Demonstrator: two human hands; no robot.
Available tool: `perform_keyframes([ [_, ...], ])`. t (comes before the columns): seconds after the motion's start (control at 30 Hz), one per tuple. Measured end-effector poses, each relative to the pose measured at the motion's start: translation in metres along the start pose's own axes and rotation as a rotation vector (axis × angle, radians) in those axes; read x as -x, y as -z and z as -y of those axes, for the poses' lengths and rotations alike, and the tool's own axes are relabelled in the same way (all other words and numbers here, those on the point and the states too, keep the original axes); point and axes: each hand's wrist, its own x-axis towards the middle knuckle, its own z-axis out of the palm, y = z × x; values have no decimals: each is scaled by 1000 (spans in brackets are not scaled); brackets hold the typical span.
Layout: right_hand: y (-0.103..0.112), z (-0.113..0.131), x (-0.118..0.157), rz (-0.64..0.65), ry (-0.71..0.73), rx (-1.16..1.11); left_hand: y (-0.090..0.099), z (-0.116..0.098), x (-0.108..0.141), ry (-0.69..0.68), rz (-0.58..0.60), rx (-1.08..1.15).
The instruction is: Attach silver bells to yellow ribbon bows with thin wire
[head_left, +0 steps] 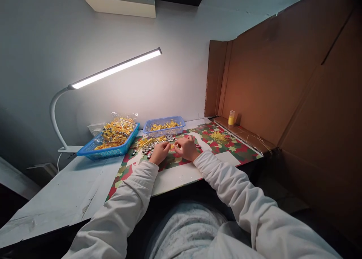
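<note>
My left hand [160, 153] and my right hand [186, 148] meet over the patterned mat [166, 164], fingers pinched. Between their fingertips shows a small yellow piece [172, 146], mostly covered and too small to name exactly. Just beyond my left hand lies a pile of silver bells or beads [147, 147]. Yellow strands [146, 142] are spread beside the pile. A small pink and red object [197, 146] shows past my right hand.
A blue basket [106, 153] heaped with yellow and silver pieces stands left; a smaller basket [164, 131] with yellow pieces stands behind. Loose yellow threads [219, 137] lie right. A yellow bottle [231, 118] stands near the cardboard wall [254, 81]. A lit lamp [115, 68] overhangs the table's left.
</note>
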Motion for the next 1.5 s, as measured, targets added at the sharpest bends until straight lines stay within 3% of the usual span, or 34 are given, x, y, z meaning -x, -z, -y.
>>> perform_keyframes([
  [0.17,3,-9,-3,-117,-412,-193,16,-5,-39,284,-61,60],
  [0.3,6,-10,-4,-106,-432,-239,42,-22,-86,422,-125,163],
  [0.4,7,-8,-4,-91,-441,-237,58,-21,-97,486,-126,411],
  [0.5,7,-7,-4,-93,-453,-233,62,2,-86,491,-199,344],
  [0.63,7,-11,-4,-97,-504,-197,54,36,-68,341,-301,136],
  [0.7,7,-14,-4,-92,-548,-155,48,41,-63,249,-399,48],
  [0.77,7,-19,-5,-69,-584,-101,42,37,-60,160,-426,-36],
  [0.83,9,-22,-5,-18,-600,-47,36,28,-54,62,-281,-105],
  [0.93,13,-27,-4,90,-600,14,25,18,-41,-116,85,-233],
  [1.0,17,-29,-3,176,-574,37,20,16,-30,-235,187,-328],
  [1.07,22,-30,-1,283,-531,49,17,17,-22,-288,186,-403],
  [1.17,26,-31,-1,424,-493,68,20,21,-16,-238,37,-463],
  [1.3,26,-28,-2,470,-448,133,29,26,-17,-91,-147,-465],
  [1.4,23,-27,-1,488,-417,155,33,28,-17,-18,-186,-479],
  [1.5,23,-28,1,500,-404,159,32,29,-16,-13,-136,-540],
])
